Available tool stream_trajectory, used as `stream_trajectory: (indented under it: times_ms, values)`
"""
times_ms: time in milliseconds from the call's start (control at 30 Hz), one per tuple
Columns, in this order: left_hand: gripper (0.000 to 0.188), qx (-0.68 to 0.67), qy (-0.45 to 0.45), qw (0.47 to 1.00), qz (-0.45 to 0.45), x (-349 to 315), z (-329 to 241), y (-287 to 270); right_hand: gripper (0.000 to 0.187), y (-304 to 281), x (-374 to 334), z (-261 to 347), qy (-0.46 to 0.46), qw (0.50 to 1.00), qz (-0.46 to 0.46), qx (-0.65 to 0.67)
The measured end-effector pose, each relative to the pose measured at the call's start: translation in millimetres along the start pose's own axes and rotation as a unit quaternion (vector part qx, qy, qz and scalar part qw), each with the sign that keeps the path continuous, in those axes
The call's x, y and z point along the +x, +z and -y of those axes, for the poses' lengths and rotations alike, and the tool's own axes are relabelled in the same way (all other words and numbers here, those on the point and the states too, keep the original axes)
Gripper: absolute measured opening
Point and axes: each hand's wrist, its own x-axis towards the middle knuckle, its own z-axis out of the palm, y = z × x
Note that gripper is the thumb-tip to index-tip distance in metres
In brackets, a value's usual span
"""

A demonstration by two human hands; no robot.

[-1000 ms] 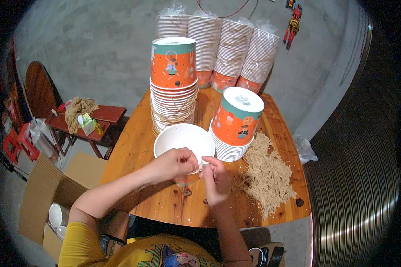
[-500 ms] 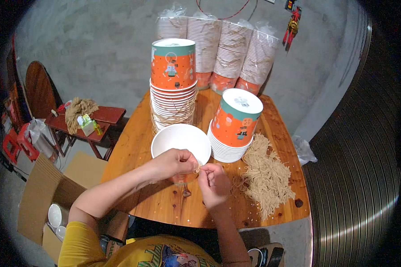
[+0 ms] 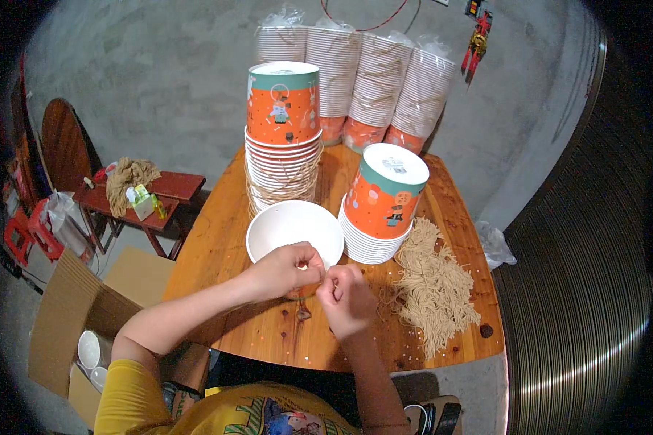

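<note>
A: Your left hand [image 3: 281, 270] and right hand [image 3: 348, 299] meet at the centre of the frame, fingertips pinched together at the near rim of the open white paper bowl [image 3: 295, 230]. Both look closed on a thin string, though it's too fine to see clearly.

B: So how far along are you?

A: Judging by the table [image 3: 218, 239], partly. Two stacks of bowls [image 3: 283, 138] stand just above your hands, the left one wrapped with string. A loose pile of strings [image 3: 434, 286] lies at centre right, and sleeves of wrapped bowls [image 3: 355, 87] wait at the top, so plenty seems left.
</note>
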Motion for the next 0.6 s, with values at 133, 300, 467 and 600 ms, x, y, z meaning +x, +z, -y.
stream_trajectory:
  times_ms: [133,300,467,600]
  values:
    - [0.009,-0.016,-0.026,1.000,0.002,3,1,0,0.017,3,-2,-1,0.018,0.996,-0.046,0.080]
    - [0.010,-0.043,-0.043,0.998,0.010,6,5,-3,0.017,4,-4,-6,0.031,0.989,-0.039,0.137]
    - [0.011,-0.049,-0.051,0.997,0.015,6,4,-4,0.016,7,-7,-10,0.048,0.980,-0.050,0.189]
    - [0.012,-0.057,-0.064,0.996,0.018,7,3,-4,0.015,8,-9,-9,0.080,0.965,-0.048,0.246]
